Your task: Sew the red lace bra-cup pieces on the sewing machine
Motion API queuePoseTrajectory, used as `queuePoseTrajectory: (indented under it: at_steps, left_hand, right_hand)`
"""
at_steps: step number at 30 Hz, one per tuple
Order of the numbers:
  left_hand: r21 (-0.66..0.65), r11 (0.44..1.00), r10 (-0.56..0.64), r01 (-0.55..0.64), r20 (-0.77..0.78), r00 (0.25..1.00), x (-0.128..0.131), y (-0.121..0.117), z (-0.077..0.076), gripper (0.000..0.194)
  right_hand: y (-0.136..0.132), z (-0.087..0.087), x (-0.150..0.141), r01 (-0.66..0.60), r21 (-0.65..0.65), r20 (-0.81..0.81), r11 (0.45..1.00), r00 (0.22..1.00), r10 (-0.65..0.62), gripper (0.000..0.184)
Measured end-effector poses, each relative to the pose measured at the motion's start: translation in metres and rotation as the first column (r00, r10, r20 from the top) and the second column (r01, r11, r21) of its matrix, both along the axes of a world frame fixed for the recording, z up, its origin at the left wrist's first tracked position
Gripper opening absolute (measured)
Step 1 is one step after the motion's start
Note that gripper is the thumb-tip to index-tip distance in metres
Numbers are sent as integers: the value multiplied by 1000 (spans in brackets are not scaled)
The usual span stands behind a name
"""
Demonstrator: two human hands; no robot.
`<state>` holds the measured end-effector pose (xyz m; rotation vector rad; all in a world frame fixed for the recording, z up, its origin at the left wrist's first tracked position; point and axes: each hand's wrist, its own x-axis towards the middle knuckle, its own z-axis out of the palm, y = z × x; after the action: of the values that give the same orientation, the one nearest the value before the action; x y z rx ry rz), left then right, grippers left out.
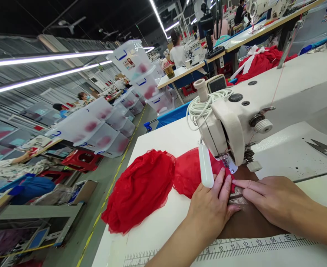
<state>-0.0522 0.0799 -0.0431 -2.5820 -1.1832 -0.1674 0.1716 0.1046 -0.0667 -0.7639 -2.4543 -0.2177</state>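
Observation:
A red sheer garment lies across the white sewing table, its narrower right end under the needle of a white sewing machine. My left hand rests on that end with fingers stretched out flat, just in front of the presser foot. At the cloth's right edge, my right hand has its index finger extended and touching the red fabric. Its other fingers are curled under and partly hidden. A white lever hangs down beside my left hand. Brown material lies beneath both hands.
Black scissors lie on the machine bed at right. A printed ruler strip runs along the table's near edge. Stacked clear plastic boxes line the aisle at left. Co-workers sit at other machines, with red fabric piled behind mine.

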Motion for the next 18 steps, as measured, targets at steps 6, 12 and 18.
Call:
queuePoseTrajectory:
  at_steps: [6, 12, 18]
  left_hand:
    - [-57, 998, 3, -5, -25, 1000, 0, 0, 0, 72]
    - [-68, 998, 7, -9, -40, 999, 2, 3, 3, 72]
    - [-63, 998, 21, -23, -29, 999, 3, 5, 3, 70]
  right_hand:
    - [-1, -5, 2, 7, -27, 2, 1000, 1000, -7, 31]
    - [0, -14, 0, 37, -33, 19, 999, 999, -36, 36]
    - [1, 4, 1, 43, -50, 122, 998, 992, -36, 36]
